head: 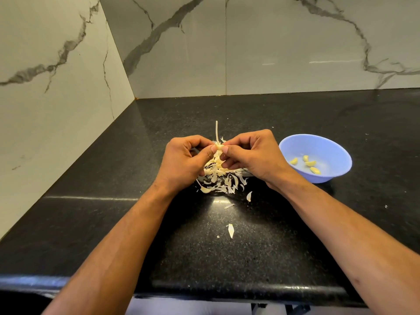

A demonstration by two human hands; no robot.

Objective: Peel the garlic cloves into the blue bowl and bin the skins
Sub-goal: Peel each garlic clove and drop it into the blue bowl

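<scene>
**Desk:** Head view, kitchen counter. What do you have in your hands?

**Caption:** A garlic clove, pinched between both. Your left hand has thumb and curled fingers on its left end, and your right hand nips the right end the same way. Neither hand is open. The clove lies crosswise, its long axis running left to right, and is held above the pile of skins at mid-counter. A thin strip of skin stands up from the pinch towards the back wall.

**Desk:** Where does the clove go from there?

**Caption:** The blue bowl sits on the counter to your right, just beside your right wrist and nearer the right edge. Four peeled cloves lie in its bottom. By my reading the right hand is the nearer one, so the drop should be a short sideways carry to the right once the skin is off. How much skin clings to the clove I cannot tell, since your fingers cover it.

**Desk:** And the skins?

**Caption:** They are heaped under your hands, with a few stray flakes lying towards the front edge. No bin is in view, so binning appears not yet done.

**Desk:** Any brands, labels or writing?

**Caption:** None can be read. The bowl is plain, the counter is black speckled stone and the walls are veined marble.
</scene>
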